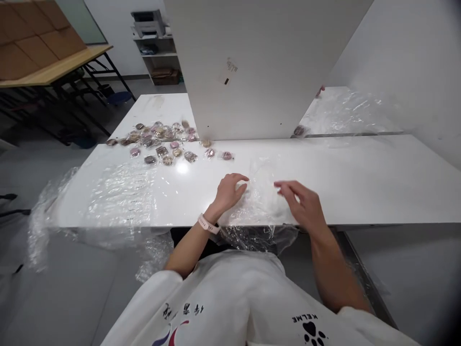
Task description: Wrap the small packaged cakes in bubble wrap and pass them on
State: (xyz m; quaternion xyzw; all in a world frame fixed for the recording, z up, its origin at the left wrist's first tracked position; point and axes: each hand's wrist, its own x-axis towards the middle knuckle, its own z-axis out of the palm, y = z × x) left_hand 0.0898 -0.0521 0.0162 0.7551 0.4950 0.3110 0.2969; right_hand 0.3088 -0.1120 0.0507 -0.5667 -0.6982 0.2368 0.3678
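A sheet of clear plastic film (262, 187) lies crumpled on the white table in front of me, and its near end hangs over the edge toward my lap. At its left side is my left hand (230, 191), palm down, with a gap between thumb and forefinger and nothing seen in it. My right hand (301, 201) is by the film's right side, thumb and fingertips drawn together in a pinch. Whether the film is between those fingertips is too fine to make out. A pale pink band sits on my left wrist.
Several small wrapped round pieces (158, 137) lie scattered at the table's back left. More clear plastic (122, 192) spreads over the left end and down its side. A tall white panel (252, 67) rises behind the table (367, 187). More film (356, 113) lies beyond, at right.
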